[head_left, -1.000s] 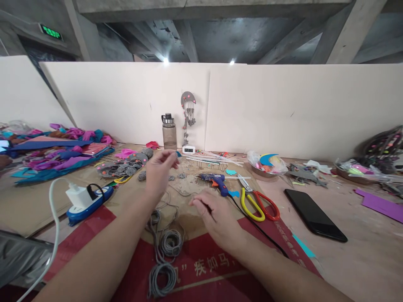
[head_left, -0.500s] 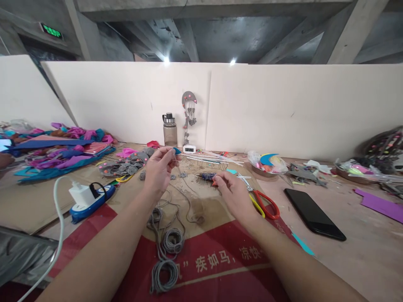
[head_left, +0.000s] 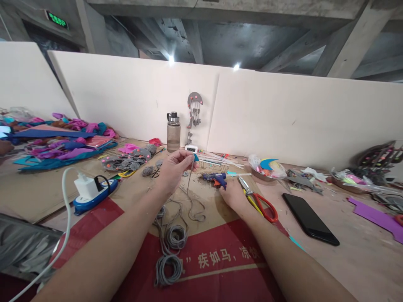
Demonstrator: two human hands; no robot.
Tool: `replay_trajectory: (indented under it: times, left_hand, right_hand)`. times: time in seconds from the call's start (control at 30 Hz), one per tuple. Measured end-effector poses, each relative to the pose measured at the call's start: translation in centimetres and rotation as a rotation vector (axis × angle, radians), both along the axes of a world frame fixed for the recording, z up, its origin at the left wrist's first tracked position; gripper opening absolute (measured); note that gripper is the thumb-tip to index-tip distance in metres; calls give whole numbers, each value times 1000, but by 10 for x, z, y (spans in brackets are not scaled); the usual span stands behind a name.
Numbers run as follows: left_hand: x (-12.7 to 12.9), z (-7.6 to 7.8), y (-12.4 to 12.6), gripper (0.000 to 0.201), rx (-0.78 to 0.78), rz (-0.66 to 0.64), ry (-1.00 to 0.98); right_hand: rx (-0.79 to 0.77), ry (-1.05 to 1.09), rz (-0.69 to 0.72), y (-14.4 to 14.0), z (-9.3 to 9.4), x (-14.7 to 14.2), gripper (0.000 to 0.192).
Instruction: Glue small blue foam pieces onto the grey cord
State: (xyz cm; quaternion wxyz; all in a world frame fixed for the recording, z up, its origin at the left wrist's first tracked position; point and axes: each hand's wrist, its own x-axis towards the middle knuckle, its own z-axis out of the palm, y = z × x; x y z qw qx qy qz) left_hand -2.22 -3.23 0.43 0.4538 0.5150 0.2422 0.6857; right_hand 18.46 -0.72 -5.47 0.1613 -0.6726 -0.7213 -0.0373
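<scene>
My left hand (head_left: 176,171) is closed in a pinch on a small blue felt piece (head_left: 196,157), held above the middle of the table. A grey cord (head_left: 189,178) hangs below its fingertips. My right hand (head_left: 233,193) is wrapped round the handle of a blue glue gun (head_left: 208,177) with an orange trigger, low over the table; the hand hides part of it. Coiled grey cord (head_left: 175,237) lies between my forearms. Beside my right hand are red-handled scissors (head_left: 266,208).
A black phone (head_left: 310,218) lies at the right. Behind my hands stand a water bottle (head_left: 173,133) and a small white clock (head_left: 191,149). To the left sit a blue power strip (head_left: 94,199) and grey felt pieces (head_left: 124,161). A bowl (head_left: 267,170) holds bagged bits.
My left hand has shifted right with the blue felt piece. My right hand has closed round the glue gun's handle, and the gun has turned and lifted slightly. The view has tilted a little.
</scene>
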Motion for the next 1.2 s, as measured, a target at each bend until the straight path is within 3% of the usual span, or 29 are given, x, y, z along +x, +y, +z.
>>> replay_trajectory:
  times: [0.1, 0.3, 0.53, 0.8, 0.93, 1.1, 1.2]
  left_hand:
    - [0, -3, 3, 26, -8, 12, 19]
    - [2, -8, 6, 27, -97, 21, 40]
    - [-1, -16, 15, 35, -226, 23, -40]
    - [0, -18, 17, 30, -254, 22, -52]
    - [-11, -13, 19, 33, -254, 47, -100]
    - [-35, -2, 26, 32, -169, 194, -330]
    - [-36, -2, 28, 29, -163, 183, -330]
  right_hand:
    - [109, 135, -2, 0, 2, 1, 27]
    - [311, 685, 131, -12, 23, 12, 31]
    - [130, 1139, 287, -29, 34, 10, 26]
    - [33, 1260, 551, -53, 43, -8, 29]
    - [78, 1263, 525, -58, 45, -8, 25]
    - [154, 1406, 482, -55, 46, -7, 24]
    - [146, 1377, 461, -56, 47, -8, 23]
